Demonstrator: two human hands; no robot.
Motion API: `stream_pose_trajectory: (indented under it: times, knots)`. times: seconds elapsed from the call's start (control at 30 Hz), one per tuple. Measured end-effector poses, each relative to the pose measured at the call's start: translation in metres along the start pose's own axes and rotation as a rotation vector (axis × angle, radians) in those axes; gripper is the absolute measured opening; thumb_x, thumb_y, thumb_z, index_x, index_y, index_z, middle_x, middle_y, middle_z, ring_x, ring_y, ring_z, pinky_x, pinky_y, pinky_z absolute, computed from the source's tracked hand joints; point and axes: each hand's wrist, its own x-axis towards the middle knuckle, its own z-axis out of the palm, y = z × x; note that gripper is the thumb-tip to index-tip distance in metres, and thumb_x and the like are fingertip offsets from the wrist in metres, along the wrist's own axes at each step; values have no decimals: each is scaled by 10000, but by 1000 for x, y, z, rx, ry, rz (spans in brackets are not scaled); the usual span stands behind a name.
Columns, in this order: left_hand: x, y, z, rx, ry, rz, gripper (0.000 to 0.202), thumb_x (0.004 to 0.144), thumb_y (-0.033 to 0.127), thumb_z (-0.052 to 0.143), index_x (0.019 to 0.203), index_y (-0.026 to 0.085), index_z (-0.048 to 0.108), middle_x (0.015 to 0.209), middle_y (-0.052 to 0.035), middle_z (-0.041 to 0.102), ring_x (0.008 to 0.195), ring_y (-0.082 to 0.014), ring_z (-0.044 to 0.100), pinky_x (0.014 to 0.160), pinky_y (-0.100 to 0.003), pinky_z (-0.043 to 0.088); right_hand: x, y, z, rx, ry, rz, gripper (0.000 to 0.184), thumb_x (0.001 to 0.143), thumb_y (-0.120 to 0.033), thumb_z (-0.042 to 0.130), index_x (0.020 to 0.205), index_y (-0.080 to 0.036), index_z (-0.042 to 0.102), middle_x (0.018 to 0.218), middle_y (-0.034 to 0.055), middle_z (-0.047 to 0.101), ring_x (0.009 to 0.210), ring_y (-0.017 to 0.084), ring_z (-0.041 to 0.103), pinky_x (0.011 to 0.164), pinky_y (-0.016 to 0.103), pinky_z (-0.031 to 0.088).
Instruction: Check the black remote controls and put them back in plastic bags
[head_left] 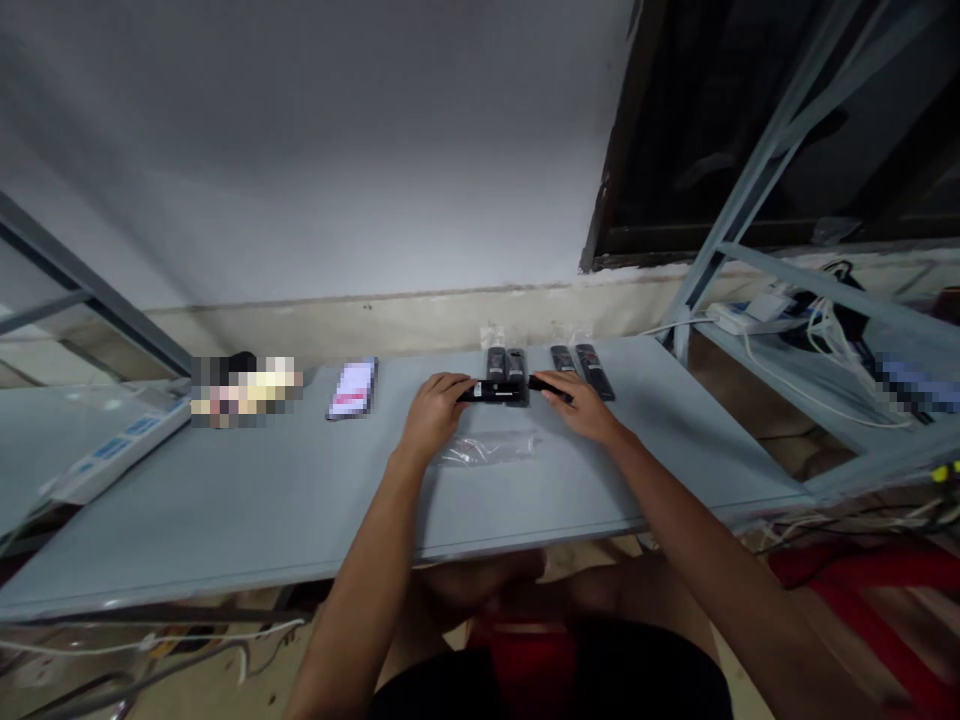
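Observation:
My left hand [435, 408] is closed on the left end of a black remote control [496, 392], held level above the table. White markings show on the side of the remote that faces me. My right hand [581, 405] pinches a small black cover piece [551, 388], apart from the remote's right end by a narrow gap. Just below the hands, a clear plastic bag [487, 448] lies flat. Behind them lie several dark remotes in clear wrappers, among them one bagged remote [595, 370] to the right and another [496, 362] in the middle.
A lit phone [352, 388] lies on the grey table [300, 520] to the left, near a blurred pile [244, 390]. A long white box [112, 460] is at the far left. Metal shelf posts [720, 240] rise at the right, beside white cables [821, 330] and a power strip [727, 318].

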Motion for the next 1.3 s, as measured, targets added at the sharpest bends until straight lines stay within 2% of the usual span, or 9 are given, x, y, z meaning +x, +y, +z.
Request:
stream_pose_trajectory:
  times: [0.13, 0.27, 0.33, 0.5, 0.67, 0.93, 1.1, 1.3]
  knots:
    - [-1, 0, 0, -17, -20, -14, 437, 896, 102, 637, 1309, 238, 676, 1258, -77, 696, 1177, -275, 592, 1053, -484, 515, -5, -1, -1, 29, 28, 8, 552, 930, -326, 687, 1471, -295, 580, 1360, 88, 695, 1225, 293, 617, 1078, 507, 481]
    - [-3, 2, 1, -35, -17, -24, 439, 885, 101, 644, 1302, 234, 679, 1251, -75, 700, 1175, -273, 591, 1055, -478, 514, -7, -6, 1, 41, 4, 39, 665, 903, -260, 710, 1533, -288, 501, 1344, 85, 707, 1203, 282, 599, 1005, 467, 519]
    - [-3, 3, 1, -37, -19, -26, 435, 883, 102, 645, 1295, 237, 681, 1250, -71, 701, 1174, -271, 592, 1053, -476, 513, -7, -8, 2, 33, -6, 50, 672, 899, -250, 711, 1536, -285, 497, 1343, 83, 709, 1185, 280, 594, 973, 449, 530]
    - [-3, 4, 0, -47, -20, -26, 438, 877, 95, 637, 1288, 242, 682, 1257, -67, 699, 1171, -263, 591, 1056, -477, 510, -7, -8, 1, -10, -23, 72, 684, 883, -249, 733, 1527, -293, 506, 1340, 62, 718, 1159, 289, 582, 1038, 497, 478]
    - [-4, 6, -1, -60, -10, -30, 434, 869, 101, 644, 1278, 239, 687, 1242, -73, 699, 1169, -270, 589, 1059, -478, 515, -7, -10, -1, -13, -46, 97, 694, 887, -281, 730, 1537, -289, 486, 1358, 68, 707, 1139, 296, 582, 1014, 506, 487]
    - [-4, 6, 0, -64, -15, -34, 432, 864, 92, 639, 1264, 246, 691, 1236, -67, 698, 1166, -273, 593, 1050, -475, 514, -7, -6, 0, 10, -26, 114, 762, 829, -251, 750, 1540, -291, 476, 1371, 96, 665, 1168, 295, 586, 884, 417, 541]
    - [-4, 7, 0, -70, -12, -42, 427, 869, 101, 642, 1269, 241, 688, 1239, -63, 697, 1168, -272, 592, 1047, -469, 511, -7, 0, 1, 36, 0, 94, 725, 804, -263, 772, 1489, -272, 536, 1355, 118, 616, 1106, 277, 607, 805, 371, 545]
    - [-4, 7, 1, -71, -7, -55, 428, 854, 90, 649, 1253, 237, 697, 1232, -64, 702, 1163, -280, 592, 1046, -471, 513, -7, -2, 0, 32, -9, 88, 684, 815, -258, 754, 1469, -274, 556, 1347, 118, 613, 1119, 280, 607, 793, 363, 547]
